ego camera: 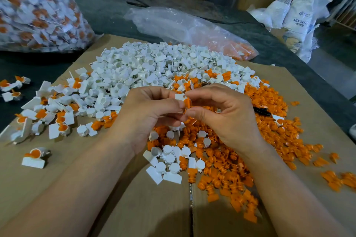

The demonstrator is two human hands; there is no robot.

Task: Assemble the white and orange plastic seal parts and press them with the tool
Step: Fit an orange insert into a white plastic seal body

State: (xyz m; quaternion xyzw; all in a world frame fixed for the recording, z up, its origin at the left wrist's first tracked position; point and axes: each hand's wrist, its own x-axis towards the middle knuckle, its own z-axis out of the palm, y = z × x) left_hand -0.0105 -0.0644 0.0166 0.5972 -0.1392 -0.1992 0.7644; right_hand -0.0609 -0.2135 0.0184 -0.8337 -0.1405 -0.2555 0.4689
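Head view: the left hand [152,113] pinches a small white plastic seal body [179,96] with a flat tag. The right hand [221,113] pinches an orange plastic insert [187,103] against it. Both are raised over the heaps, likely so the two parts can be lined up and mated. A slim dark tool [262,110], probably the presser, lies just beyond the right hand among loose orange parts [269,132]. Loose white parts [154,63] crowd the far side. The brown cardboard sheet [134,208] lies bare nearest the person, leaving working room.
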